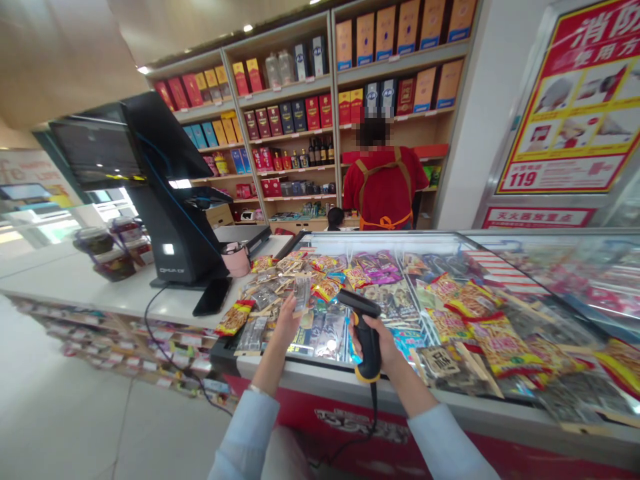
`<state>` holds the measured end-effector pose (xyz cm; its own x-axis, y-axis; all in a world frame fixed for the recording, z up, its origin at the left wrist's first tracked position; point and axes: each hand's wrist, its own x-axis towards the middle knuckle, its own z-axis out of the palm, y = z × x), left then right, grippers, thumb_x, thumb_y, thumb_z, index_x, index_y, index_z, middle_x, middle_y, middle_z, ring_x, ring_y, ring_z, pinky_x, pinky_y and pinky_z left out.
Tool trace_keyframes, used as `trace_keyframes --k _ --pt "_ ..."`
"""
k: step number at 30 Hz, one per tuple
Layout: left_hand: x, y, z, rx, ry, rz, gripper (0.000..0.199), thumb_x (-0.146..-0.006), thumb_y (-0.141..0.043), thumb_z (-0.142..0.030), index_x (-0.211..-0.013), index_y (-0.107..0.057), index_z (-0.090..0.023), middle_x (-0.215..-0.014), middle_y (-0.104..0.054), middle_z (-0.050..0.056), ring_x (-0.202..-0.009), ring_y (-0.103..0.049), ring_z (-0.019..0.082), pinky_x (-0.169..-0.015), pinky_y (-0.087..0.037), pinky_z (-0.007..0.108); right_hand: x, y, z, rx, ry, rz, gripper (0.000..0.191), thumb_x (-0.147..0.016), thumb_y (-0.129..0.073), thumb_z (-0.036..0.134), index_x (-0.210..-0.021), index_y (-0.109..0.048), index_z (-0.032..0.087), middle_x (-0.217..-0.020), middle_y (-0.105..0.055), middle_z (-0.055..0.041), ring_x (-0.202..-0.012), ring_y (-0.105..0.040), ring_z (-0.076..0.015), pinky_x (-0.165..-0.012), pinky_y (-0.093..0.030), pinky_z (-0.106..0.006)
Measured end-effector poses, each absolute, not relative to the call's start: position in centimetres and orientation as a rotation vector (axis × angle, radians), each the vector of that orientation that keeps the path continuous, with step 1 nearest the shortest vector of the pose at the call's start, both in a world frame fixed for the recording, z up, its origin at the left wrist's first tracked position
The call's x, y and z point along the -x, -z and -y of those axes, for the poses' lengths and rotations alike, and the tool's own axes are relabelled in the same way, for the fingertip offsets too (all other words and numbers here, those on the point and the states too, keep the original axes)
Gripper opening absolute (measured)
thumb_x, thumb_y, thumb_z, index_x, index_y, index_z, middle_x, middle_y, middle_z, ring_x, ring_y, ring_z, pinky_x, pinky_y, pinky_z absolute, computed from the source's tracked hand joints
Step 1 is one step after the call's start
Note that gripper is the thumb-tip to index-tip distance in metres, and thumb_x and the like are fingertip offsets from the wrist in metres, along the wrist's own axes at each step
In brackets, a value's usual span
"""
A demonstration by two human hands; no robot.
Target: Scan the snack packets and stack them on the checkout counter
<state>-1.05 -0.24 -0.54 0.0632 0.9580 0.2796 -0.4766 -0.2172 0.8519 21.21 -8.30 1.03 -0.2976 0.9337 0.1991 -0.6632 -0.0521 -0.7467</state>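
Note:
In my right hand (384,343) is a black and yellow barcode scanner (369,347), gripped round its handle, its head tilted up to the left. A cable runs down from its base. My left hand (287,320) pinches a small clear snack packet (302,293) above the glass-topped freezer. Around my left hand lie more clear packets (264,297) and a red and yellow snack bag (235,317). Right of the scanner, several pink and yellow snack bags (505,343) and dark packets (443,363) are spread on the glass (325,363).
A black checkout terminal (170,233) stands on the white counter (65,270), with a phone (213,297), a pink cup (236,260) and stacked tubs (107,250) near it. A person in red (385,187) faces shelves of boxes (290,120) behind the freezer.

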Motion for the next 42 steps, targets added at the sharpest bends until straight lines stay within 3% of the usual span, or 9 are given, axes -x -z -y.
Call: trace_keyframes --k 12,23,29,32,37,42 --pt "1.1 0.5 0.4 -1.037 -1.481 -0.622 0.043 -0.072 -0.072 -0.048 -0.106 -0.070 -0.022 -0.103 -0.074 0.007 -0.098 -0.069 0.025 -0.094 -0.052 0.040 -21.2 -1.0 8.3 0.401 -1.660 0.901 0.031 -0.074 -0.070 0.045 -0.077 -0.064 0.015 -0.064 -0.062 -0.0014 -0.039 -0.050 -0.0090 -0.033 -0.043 -0.020" --pt "1.1 0.7 0.4 -0.992 -1.493 -0.637 0.043 -0.072 -0.072 -0.047 -0.107 -0.070 -0.022 -0.104 -0.074 0.008 -0.109 -0.066 0.028 -0.097 -0.051 0.042 -21.3 -0.9 8.2 0.398 -1.669 0.879 0.030 -0.074 -0.070 0.045 -0.078 -0.063 0.016 -0.064 -0.064 -0.0024 -0.039 -0.050 -0.0095 -0.033 -0.043 -0.020" --pt "1.3 0.9 -0.2 -1.022 -1.562 -0.735 0.039 -0.070 -0.068 -0.051 -0.096 -0.072 -0.023 -0.098 -0.075 0.007 -0.109 -0.065 0.028 -0.098 -0.050 0.041 -20.9 -0.7 7.8 0.435 -1.656 0.872 0.033 -0.068 -0.072 0.047 -0.074 -0.063 0.016 -0.060 -0.063 -0.0006 -0.036 -0.050 -0.0099 -0.031 -0.041 -0.021" --pt "1.2 0.5 -0.5 -1.013 -1.604 -0.919 0.037 -0.065 -0.073 -0.049 -0.092 -0.073 -0.024 -0.096 -0.075 0.005 -0.108 -0.066 0.028 -0.099 -0.049 0.041 -21.4 -1.0 8.1 0.414 -1.639 0.869 0.034 -0.068 -0.072 0.047 -0.077 -0.063 0.016 -0.059 -0.062 -0.0002 -0.037 -0.049 -0.0098 -0.031 -0.041 -0.020" --pt "-1.9 -2.2 1.1 -1.404 -1.409 -1.030 0.056 -0.056 -0.085 -0.037 -0.109 -0.072 -0.023 -0.110 -0.073 0.006 -0.107 -0.065 0.028 -0.097 -0.049 0.038 -25.1 -2.4 10.4 0.364 -1.566 0.882 0.032 -0.074 -0.068 0.046 -0.082 -0.063 0.015 -0.064 -0.063 -0.0010 -0.039 -0.050 -0.0093 -0.033 -0.039 -0.020" --pt "-9.6 -4.9 3.3 -1.751 -1.180 -0.946 0.056 -0.047 -0.089 -0.029 -0.102 -0.075 -0.028 -0.098 -0.075 0.004 -0.094 -0.066 0.027 -0.089 -0.051 0.036 -32.1 -4.3 13.5 0.435 -1.447 0.815 0.032 -0.074 -0.068 0.046 -0.087 -0.064 0.017 -0.066 -0.063 0.0002 -0.040 -0.049 -0.0087 -0.034 -0.041 -0.019"
